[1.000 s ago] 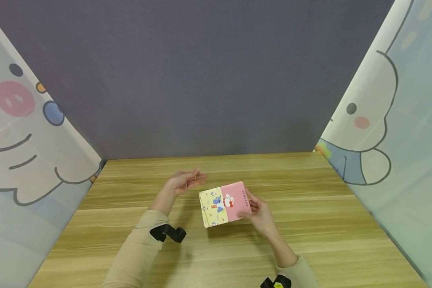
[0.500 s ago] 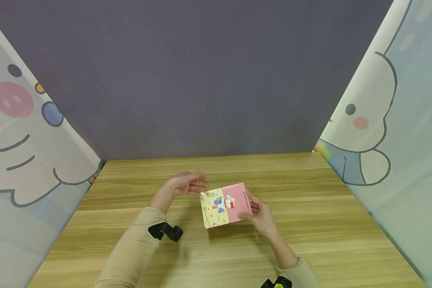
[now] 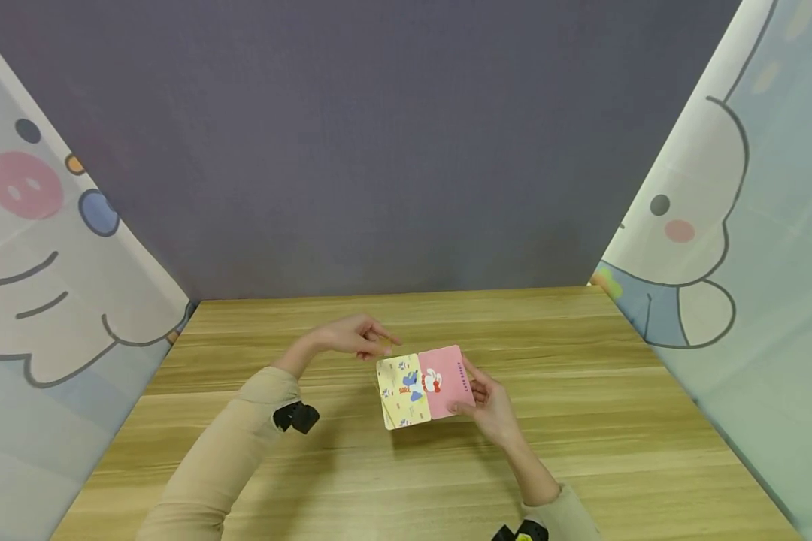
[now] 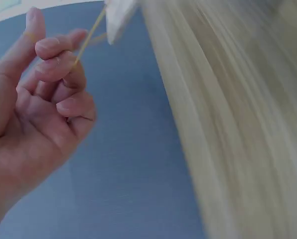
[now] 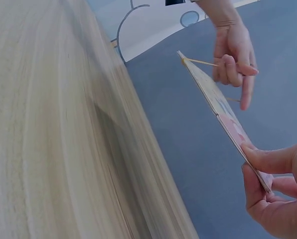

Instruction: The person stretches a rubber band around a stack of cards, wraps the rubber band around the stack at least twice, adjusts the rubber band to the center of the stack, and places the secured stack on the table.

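My right hand [image 3: 494,409] pinches the right edge of a small notebook [image 3: 425,387], thumb on top and fingers beneath. Its outside is half yellow with a blue animal, half pink with a white rabbit, and it is held tilted above the table. A thin yellow rubber band [image 5: 202,62] loops round the yellow end and stretches to my left hand [image 3: 355,336], just beyond the notebook's upper left corner. In the left wrist view the curled fingers hold the rubber band [image 4: 91,36], while only a pale corner of the notebook [image 4: 119,17] shows.
The wood-grain table [image 3: 548,466] spreads beneath both hands. A dark grey panel [image 3: 392,150] rises at its far edge. Curtains printed with cartoon animals hang at the left [image 3: 54,300] and right [image 3: 771,263]. Each wrist wears a black camera mount.
My left hand has turned over from palm showing to back of hand up, its fingers now bent down near the notebook's corner. The right hand and notebook have barely moved.
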A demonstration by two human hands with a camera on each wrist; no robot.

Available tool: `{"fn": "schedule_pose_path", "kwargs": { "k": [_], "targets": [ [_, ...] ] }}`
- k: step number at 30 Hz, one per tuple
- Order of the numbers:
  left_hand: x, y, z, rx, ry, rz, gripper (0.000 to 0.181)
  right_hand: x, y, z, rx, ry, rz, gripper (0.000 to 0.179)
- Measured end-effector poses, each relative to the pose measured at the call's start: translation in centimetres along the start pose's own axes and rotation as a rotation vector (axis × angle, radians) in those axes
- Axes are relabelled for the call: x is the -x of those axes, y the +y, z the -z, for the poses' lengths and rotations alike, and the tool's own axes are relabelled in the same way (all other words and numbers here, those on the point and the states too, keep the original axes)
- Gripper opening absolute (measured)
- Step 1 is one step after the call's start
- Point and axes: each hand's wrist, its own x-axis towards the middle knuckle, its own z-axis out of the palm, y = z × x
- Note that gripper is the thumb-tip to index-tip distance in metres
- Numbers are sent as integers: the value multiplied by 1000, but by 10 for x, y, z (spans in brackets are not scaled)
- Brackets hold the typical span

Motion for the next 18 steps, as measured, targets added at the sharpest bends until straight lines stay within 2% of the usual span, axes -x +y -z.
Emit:
{"fn": "schedule_pose_path", "kwargs": {
  "k": [2,4,6,9,11,13,15,16,18],
  "targets": [
    [0,6,1,-116,-7,-41,32,-1,2,-2,4,6,11,75],
    [0,12,2,-244,-10,-51,34,-1,4,-3,10,11,21,76],
    [-1,18,2,-422,-9,-51,37,-2,6,-3,17,12,33,76],
    [-1,29,0,-790,-16,-56,43,-3,6,-3,21,6,30,75],
    [-1,35,-3,-1059,-15,-100,47,-3,6,-3,26,4,27,75],
    [0,39,-7,-1276,0,-155,50,-3,5,-3,24,4,24,75],
    [1,39,-11,-1414,37,-211,53,-3,5,-3,22,15,21,75],
    [2,39,-13,-1455,56,-234,54,-3,4,-3,20,18,19,75],
    [3,37,-17,-1478,95,-254,57,-3,5,-3,16,26,17,74]
  ]
}}
